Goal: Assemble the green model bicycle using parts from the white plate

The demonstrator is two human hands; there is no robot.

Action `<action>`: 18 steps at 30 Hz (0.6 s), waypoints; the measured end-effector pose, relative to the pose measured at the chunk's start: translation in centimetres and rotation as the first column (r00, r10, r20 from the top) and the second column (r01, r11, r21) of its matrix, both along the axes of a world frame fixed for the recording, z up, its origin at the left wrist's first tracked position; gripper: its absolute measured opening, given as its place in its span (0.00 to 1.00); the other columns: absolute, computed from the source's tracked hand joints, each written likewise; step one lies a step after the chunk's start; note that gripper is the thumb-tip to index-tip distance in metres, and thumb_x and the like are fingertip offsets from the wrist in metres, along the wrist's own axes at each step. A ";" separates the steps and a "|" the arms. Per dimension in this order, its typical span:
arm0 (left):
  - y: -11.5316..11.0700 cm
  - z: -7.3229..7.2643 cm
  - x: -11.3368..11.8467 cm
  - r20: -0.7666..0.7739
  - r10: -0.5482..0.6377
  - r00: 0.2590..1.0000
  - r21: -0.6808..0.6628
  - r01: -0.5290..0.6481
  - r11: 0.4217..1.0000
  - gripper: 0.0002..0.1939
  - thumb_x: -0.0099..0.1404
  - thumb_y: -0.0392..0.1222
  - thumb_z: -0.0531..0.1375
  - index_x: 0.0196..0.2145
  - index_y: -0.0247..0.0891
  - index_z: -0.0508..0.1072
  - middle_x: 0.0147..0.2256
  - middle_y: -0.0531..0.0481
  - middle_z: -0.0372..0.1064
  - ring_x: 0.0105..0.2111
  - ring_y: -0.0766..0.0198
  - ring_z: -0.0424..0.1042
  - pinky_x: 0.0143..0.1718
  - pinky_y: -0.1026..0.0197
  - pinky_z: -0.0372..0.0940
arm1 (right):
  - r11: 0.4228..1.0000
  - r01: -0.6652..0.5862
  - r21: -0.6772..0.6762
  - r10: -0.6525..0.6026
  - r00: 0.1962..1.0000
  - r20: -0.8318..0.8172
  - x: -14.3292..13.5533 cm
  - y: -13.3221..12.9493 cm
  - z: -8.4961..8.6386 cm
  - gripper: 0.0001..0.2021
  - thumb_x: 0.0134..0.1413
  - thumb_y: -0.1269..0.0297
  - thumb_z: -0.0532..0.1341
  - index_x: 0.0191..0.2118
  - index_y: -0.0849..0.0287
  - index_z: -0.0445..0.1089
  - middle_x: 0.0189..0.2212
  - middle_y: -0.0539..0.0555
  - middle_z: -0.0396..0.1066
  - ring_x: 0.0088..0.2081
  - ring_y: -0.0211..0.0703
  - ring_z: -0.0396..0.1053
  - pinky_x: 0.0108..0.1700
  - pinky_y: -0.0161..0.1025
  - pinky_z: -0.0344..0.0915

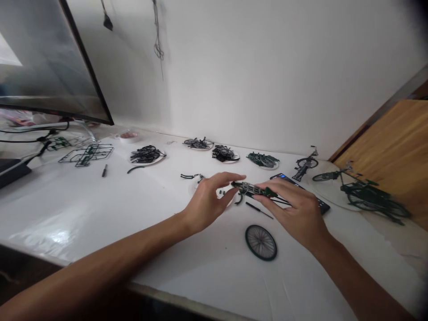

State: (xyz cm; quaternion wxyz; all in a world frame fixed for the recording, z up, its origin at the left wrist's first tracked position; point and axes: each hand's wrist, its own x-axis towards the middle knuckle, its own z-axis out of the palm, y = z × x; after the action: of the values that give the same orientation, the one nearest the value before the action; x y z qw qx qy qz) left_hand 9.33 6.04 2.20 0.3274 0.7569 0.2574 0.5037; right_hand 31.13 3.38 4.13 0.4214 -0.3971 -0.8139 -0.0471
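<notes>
A small dark green model bicycle frame with a grey rack (251, 188) is held between my two hands above the white table. My right hand (297, 209) pinches its right end, by a green piece. My left hand (209, 198) has thumb and index finger closed round its left end. A curved green piece hangs below the frame near the left fingertips. Under the hands lies a thin dark screwdriver (259, 210), and nearer the front rests a green-rimmed spoked wheel (261, 242). Part of a plate with small parts is hidden behind my left hand.
Plates of bicycle parts (147, 155) line the back of the white table (133, 223). Finished-looking model bicycles (371, 194) stand at right, beside a dark phone-like device (323, 207). Green part frames (87, 154) and a monitor (50, 58) are at left.
</notes>
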 end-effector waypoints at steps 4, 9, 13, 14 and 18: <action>-0.1 0.4 -0.1 0.006 -0.001 1.000 -0.010 0.001 1.000 0.12 0.67 0.36 0.62 0.48 0.40 0.69 0.56 0.44 0.67 0.57 0.59 0.68 0.55 0.55 0.70 | 0.992 0.000 0.126 -0.005 0.999 0.040 -0.6 -0.3 -0.2 0.11 0.56 0.75 0.67 0.44 0.58 0.72 0.38 0.53 0.75 0.40 0.40 0.74 0.46 0.39 0.70; -0.1 0.5 -0.1 -0.018 -0.063 0.998 -0.070 0.062 0.996 0.10 0.66 0.38 0.64 0.43 0.38 0.68 0.55 0.44 0.66 0.57 0.60 0.67 0.57 0.54 0.66 | 0.992 -0.055 0.116 0.041 0.992 0.122 -0.6 -0.4 -0.6 0.13 0.56 0.78 0.66 0.46 0.60 0.71 0.39 0.55 0.75 0.42 0.42 0.74 0.46 0.40 0.71; 0.2 0.4 -0.1 -0.025 -0.092 0.995 -0.118 0.088 0.989 0.10 0.65 0.39 0.65 0.40 0.38 0.67 0.51 0.45 0.68 0.56 0.60 0.68 0.59 0.52 0.65 | 0.989 -0.057 0.135 0.032 0.983 0.181 -0.6 -0.5 -0.4 0.13 0.56 0.79 0.65 0.46 0.61 0.72 0.39 0.56 0.75 0.41 0.43 0.73 0.45 0.41 0.71; 0.3 0.4 -0.1 -0.027 -0.098 0.995 -0.130 0.094 0.987 0.10 0.65 0.39 0.65 0.39 0.38 0.67 0.50 0.45 0.69 0.56 0.60 0.68 0.59 0.52 0.65 | 0.989 -0.055 0.137 0.027 0.981 0.192 -0.6 -0.5 -0.3 0.12 0.57 0.79 0.64 0.46 0.61 0.72 0.39 0.56 0.75 0.41 0.43 0.73 0.45 0.42 0.71; 0.5 0.3 -0.1 -0.032 -0.127 0.991 -0.162 0.120 0.980 0.10 0.65 0.39 0.65 0.39 0.38 0.66 0.49 0.45 0.70 0.55 0.59 0.68 0.59 0.51 0.66 | 0.987 -0.054 0.154 0.017 0.973 0.229 -0.6 -0.5 -0.2 0.11 0.57 0.79 0.64 0.45 0.62 0.72 0.38 0.57 0.75 0.40 0.45 0.73 0.44 0.43 0.71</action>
State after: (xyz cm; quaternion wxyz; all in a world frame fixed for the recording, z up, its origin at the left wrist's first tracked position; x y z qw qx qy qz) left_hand 9.19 6.52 2.52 0.4119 0.7533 0.2563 0.4441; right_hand 30.58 2.85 3.91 0.3568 -0.3395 -0.8573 -0.1497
